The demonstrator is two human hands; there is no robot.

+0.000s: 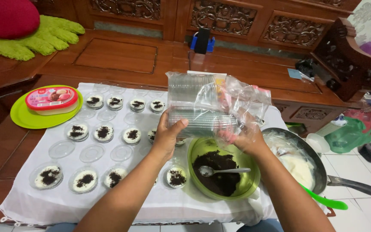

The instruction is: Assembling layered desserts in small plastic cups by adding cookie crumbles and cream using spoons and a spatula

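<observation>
Both my hands hold a clear plastic bag (213, 103) packed with stacks of clear plastic cups, lifted above the table. My left hand (167, 136) grips the bag's left side. My right hand (243, 136) is pushed into the bag's open right end, seen through the film. Below sits a green bowl (198, 150) of dark crumbs with a metal spoon (222, 171) in it. Several small clear cups (104, 132) with white cream and dark crumbs stand in rows on the white cloth (65, 202), with loose clear lids (92, 152) between them.
A dark pan (318, 169) of white cream with a green spatula (325, 199) sits at the right. A lime plate (24, 118) carries a red-lidded tub (51, 99) at the left. Behind stands a carved wooden bench (121, 58) with a dark phone (202, 41), green mat and red cushion.
</observation>
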